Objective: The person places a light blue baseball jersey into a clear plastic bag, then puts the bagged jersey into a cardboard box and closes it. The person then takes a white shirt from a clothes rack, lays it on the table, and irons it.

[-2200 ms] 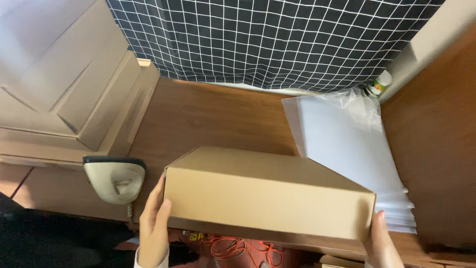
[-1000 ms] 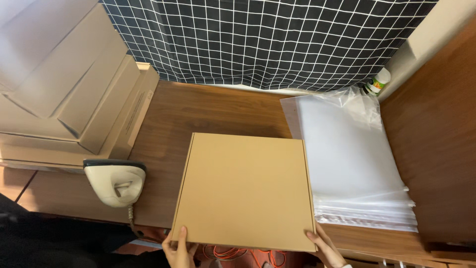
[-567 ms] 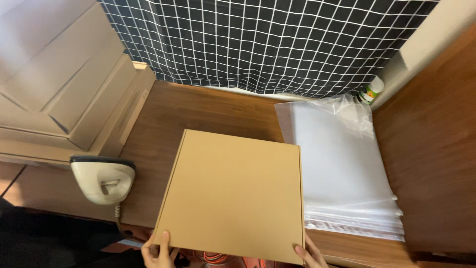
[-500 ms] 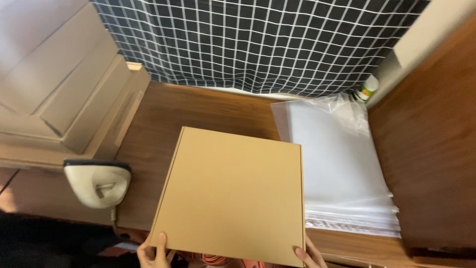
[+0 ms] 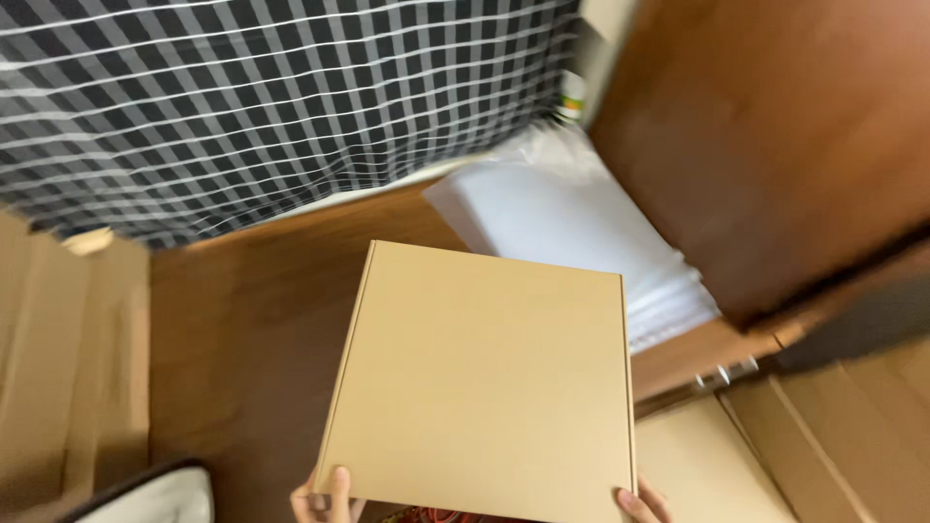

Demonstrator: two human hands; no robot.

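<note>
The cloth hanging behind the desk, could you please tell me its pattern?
The cloth is dark with a white grid check, seen in the head view.

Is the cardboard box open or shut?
Shut: the cardboard box shows one flat, unbroken top face, no flap lifted, held at its near corners.

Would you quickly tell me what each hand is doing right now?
Left hand: closed on the near left corner of the flat cardboard box.
Right hand: closed on the box's near right corner.
</note>
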